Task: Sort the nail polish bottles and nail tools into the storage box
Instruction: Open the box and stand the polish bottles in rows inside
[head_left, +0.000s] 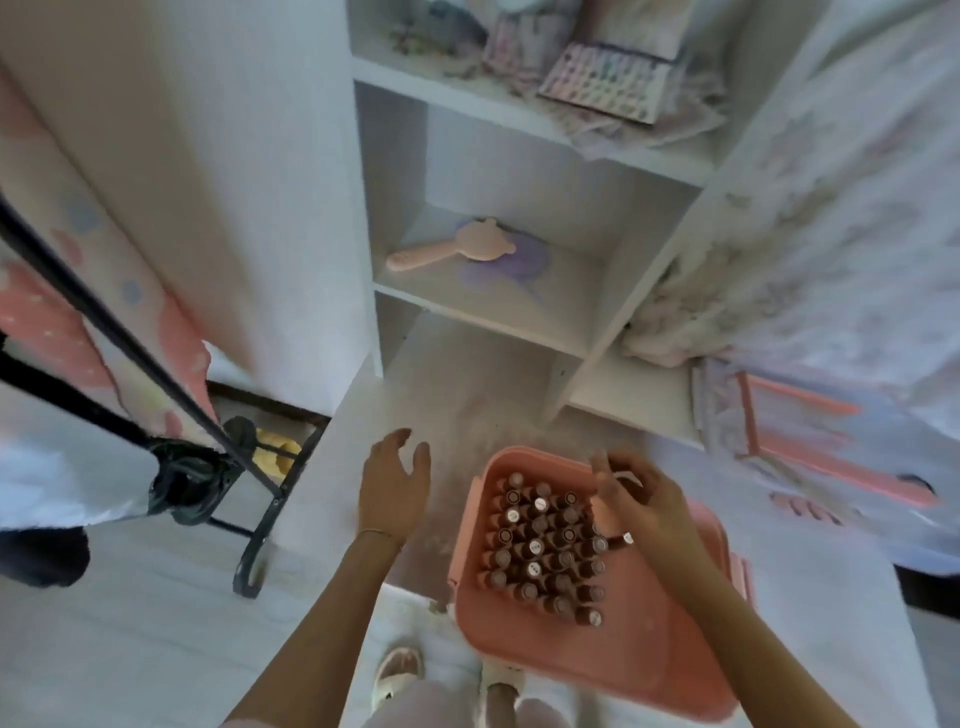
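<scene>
While many bottles (545, 551) already stand in rows inside the pink box (613, 670), the right hand (644, 501) above it seems to pinch one more — blurred — and the left hand (392, 493), beside the box, is spread and holds nothing.

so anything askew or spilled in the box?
One nail polish bottle lies on its side at the right edge of the pink storage box, under the right hand; the others stand upright in rows. No spill visible.

Domestic bedroom: white shelves (524, 218) hold a pink hairbrush (452, 249), bedding (857, 218) lies at right, a garment rack (171, 395) stands at left.
</scene>
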